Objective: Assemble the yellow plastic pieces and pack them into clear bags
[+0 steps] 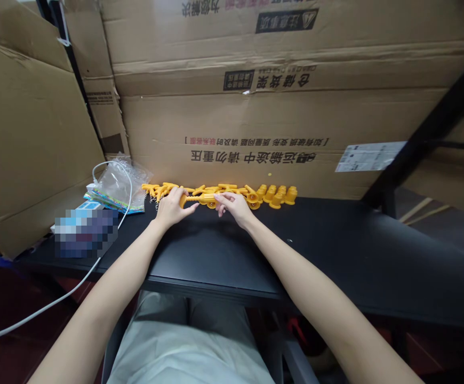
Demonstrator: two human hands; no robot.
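Both left hand (173, 207) and right hand (233, 208) closed on yellow piece (194, 198), cardboard (264, 114) behind, tabletop (216, 248) open to edge (212, 287)

Yellow piece (193, 199): slim ridged stem, wider cylindrical end toward frame right; held roughly level, just left of frame centre.

- I see printed cardboard (216, 120) standing behind a black table (336, 240).
- Brown panel (28, 133) on the left.
- Black post (432, 120) slanting at right.
- I make out dark reddish floor (12, 296) below.
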